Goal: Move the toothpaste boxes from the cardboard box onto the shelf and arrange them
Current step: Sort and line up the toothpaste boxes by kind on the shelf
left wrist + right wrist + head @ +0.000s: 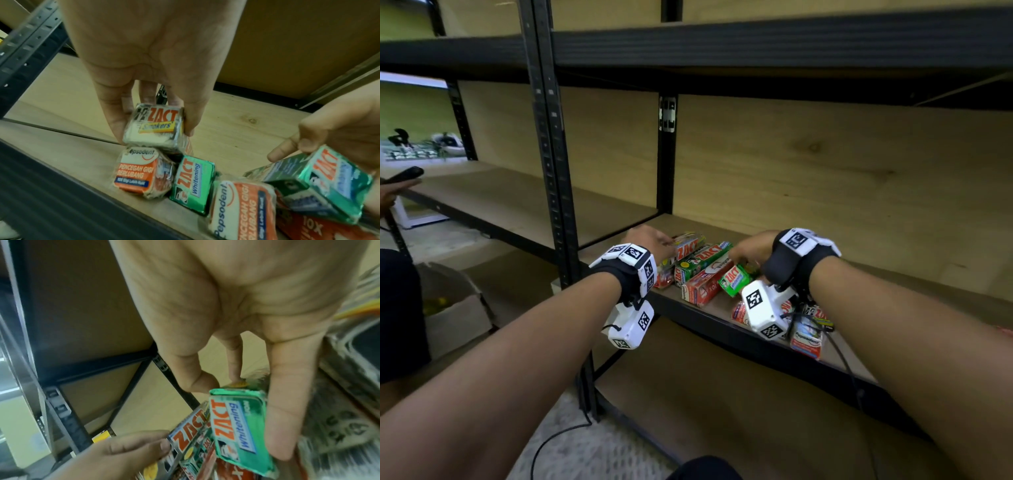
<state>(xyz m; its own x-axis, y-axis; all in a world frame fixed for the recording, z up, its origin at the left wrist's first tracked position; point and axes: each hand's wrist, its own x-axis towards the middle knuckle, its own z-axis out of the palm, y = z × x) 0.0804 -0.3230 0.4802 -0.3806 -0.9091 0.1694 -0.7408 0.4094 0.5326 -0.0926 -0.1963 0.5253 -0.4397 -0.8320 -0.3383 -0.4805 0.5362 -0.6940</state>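
Note:
Several toothpaste boxes lie on the wooden shelf (pixel 893 284). My left hand (pixel 664 241) grips a silver Zact Smokers box (pixel 156 128) between thumb and fingers; the box sits on top of a Pepsodent box (pixel 139 172). Beside those lie a green Zact Whitening box (pixel 191 183) and a longer red Pepsodent box (pixel 705 286). My right hand (pixel 739 257) holds another green Zact Whitening box (pixel 240 426), tilted over the pile. More boxes (pixel 806 337) lie at the shelf's front edge, partly hidden by my right wrist. The cardboard box (pixel 455 308) stands on the floor at lower left.
A black upright post (pixel 551 154) stands just left of the pile, and the upper shelf beam (pixel 756 44) hangs overhead. The shelf runs bare to the right. Another person's hand (pixel 400 181) holds a dark object at far left. A cable (pixel 558 438) trails on the floor.

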